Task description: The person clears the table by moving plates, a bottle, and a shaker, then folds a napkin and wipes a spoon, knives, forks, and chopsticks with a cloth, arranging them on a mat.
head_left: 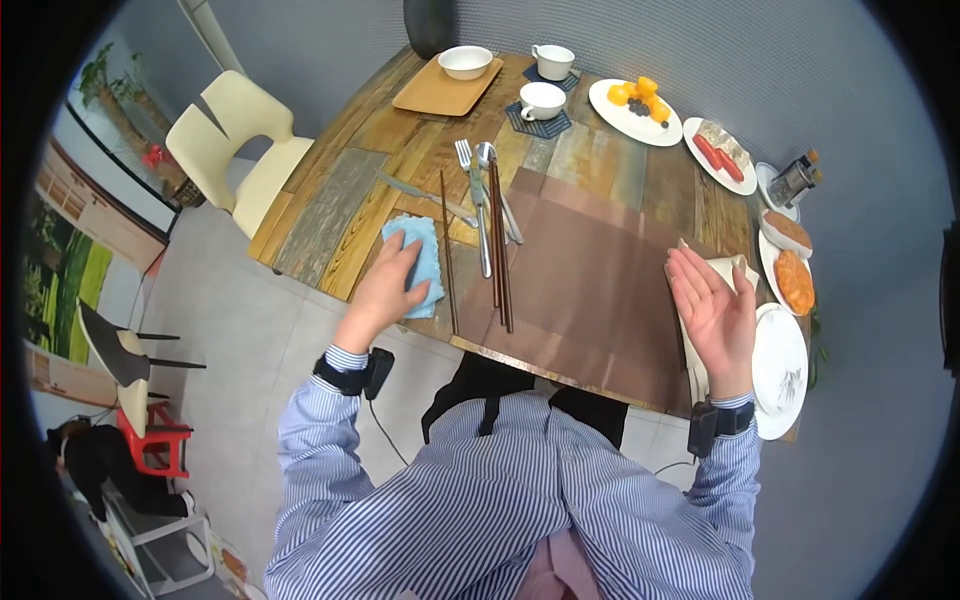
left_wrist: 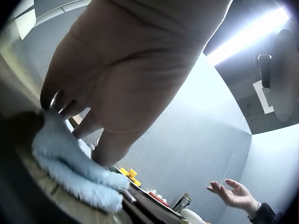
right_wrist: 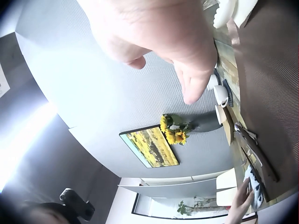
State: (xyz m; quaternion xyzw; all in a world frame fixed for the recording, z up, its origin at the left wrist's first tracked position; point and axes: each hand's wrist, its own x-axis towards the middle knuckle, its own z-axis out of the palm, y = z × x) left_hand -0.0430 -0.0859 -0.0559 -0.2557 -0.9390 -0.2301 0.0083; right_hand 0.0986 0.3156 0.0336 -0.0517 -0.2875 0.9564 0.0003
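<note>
Spread and only a little bent, the fingers of the left hand [head_left: 383,290] rest on a folded light blue cloth [head_left: 415,265]; they are not curled around it, and whether they press it strongly I cannot tell. The cloth lies on the wooden table [head_left: 345,215], to the left of the brown placemat [head_left: 600,290], near the table's front edge. The right hand [head_left: 715,315] is open, its palm turned up and its fingers almost straight, and it holds nothing; it is raised at the right side of the placemat, where a cream napkin [head_left: 692,350] is lying.

Between the cloth and the placemat is one dark chopstick [head_left: 448,255]. More brown chopsticks [head_left: 498,245] lie together over the left part of the placemat, beside a knife [head_left: 483,235], a fork [head_left: 463,152] and a spoon [head_left: 486,155]. Beyond the placemat, to the far left, a tan tray [head_left: 430,95] carries a white bowl [head_left: 466,62]. Also beyond it are a near white cup [head_left: 541,100] and a far white cup [head_left: 554,62], both on dark coasters, and the fruit plate [head_left: 610,108]. To the right of the placemat are the bread plate [head_left: 768,255] and white plates with a leaf drawing [head_left: 775,345].
</note>
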